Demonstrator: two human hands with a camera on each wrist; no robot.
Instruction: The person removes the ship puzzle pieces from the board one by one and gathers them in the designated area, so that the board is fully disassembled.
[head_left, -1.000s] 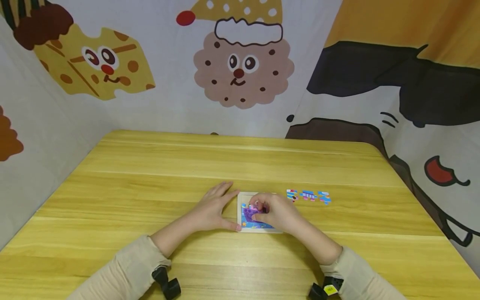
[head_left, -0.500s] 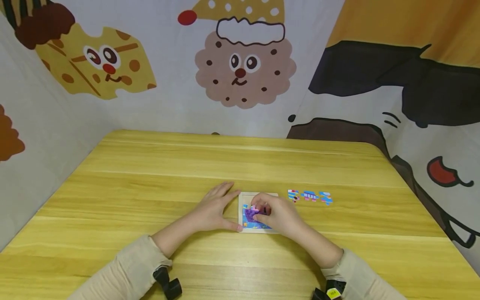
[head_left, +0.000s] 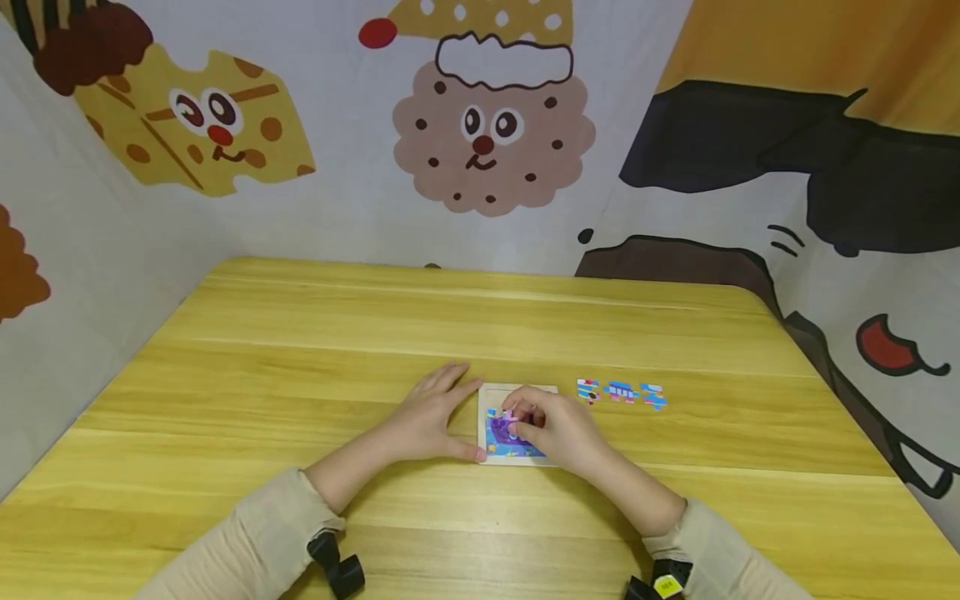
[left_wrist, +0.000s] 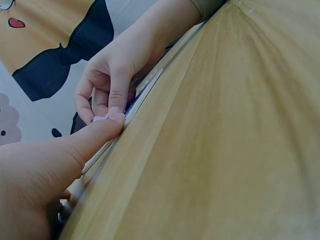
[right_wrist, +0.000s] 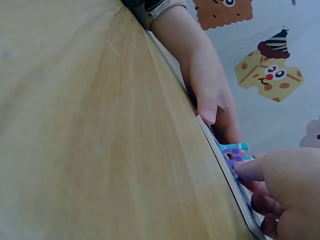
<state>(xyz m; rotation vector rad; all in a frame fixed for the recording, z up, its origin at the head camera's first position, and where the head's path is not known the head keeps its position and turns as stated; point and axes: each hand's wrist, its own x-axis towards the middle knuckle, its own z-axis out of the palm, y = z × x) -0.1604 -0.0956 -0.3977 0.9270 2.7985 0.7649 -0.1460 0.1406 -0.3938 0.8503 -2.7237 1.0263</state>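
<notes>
Pinching a tipped purple piece [right_wrist: 235, 151] with the right hand [head_left: 562, 425], over the tray [head_left: 517, 462]. Touching the tray's near left corner with the loose left hand [head_left: 423, 425]. Can see three more pieces [head_left: 621, 391] on the worktop [head_left: 375, 325], to the right.

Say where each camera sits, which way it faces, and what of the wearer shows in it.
Head: on the head, facing forward and down at the table, puzzle frame and printed cloth; left hand, right hand and both sleeves show.
Left wrist: on the left wrist, looking across the table toward the right hand; the left hand is close, at lower left.
Right wrist: on the right wrist, looking across toward the left hand; the right hand is close, at lower right.
Shared: both wrist views show both hands, the frame's edge and the cloth.
</notes>
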